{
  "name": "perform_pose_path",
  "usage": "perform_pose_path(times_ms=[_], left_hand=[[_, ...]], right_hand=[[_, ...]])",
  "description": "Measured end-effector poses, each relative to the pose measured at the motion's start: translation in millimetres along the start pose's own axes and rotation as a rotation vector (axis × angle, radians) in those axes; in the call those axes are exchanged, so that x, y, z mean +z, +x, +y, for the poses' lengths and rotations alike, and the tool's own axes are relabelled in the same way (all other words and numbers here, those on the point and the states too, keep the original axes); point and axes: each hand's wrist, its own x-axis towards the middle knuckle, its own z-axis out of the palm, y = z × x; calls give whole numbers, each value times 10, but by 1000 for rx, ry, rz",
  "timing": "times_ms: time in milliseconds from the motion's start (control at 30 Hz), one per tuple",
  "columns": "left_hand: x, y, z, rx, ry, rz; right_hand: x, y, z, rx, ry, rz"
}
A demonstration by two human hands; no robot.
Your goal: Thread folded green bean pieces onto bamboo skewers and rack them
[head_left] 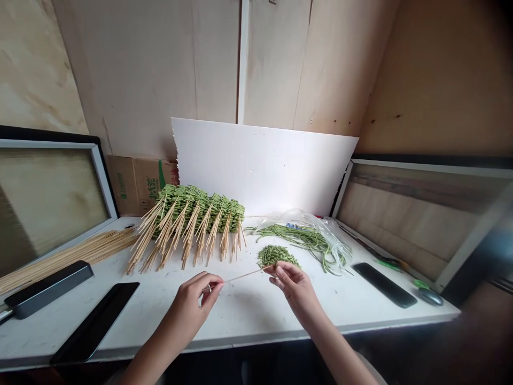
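Note:
A thin bamboo skewer (244,275) stretches between my two hands above the table, close to level. My left hand (196,297) pinches it near one end. The fingers of my right hand (294,286) are closed about its other end; whether they also hold a bean piece I cannot make out. Just behind my right hand lies a small heap of cut green bean pieces (276,255). Farther back on the left, many skewers threaded with rows of cut beans (196,200) are stacked, their bare sticks (188,235) pointing toward me.
Loose bare skewers (108,243) lie at the left. Long uncut beans (296,235) rest by a clear plastic bag (339,248). A dark phone (385,285) and a mouse (430,296) are at the right; a black slab (100,318) and a dark long box (50,289) at the left. A white board (260,166) stands behind.

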Motion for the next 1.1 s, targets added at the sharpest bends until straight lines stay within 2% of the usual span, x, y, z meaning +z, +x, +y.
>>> perform_pose_path(times_ms=[200, 533, 833, 1100], left_hand=[[29, 1, 14, -11, -23, -15], [17, -31, 24, -5, -20, -3], [14, -29, 11, -13, -26, -34], [-5, -26, 23, 27, 45, -10]], right_hand=[[-6, -13, 29, 7, 12, 17], [103, -115, -89, 34, 3, -15], [71, -113, -57, 10, -38, -15], [52, -131, -55, -9, -109, 2]])
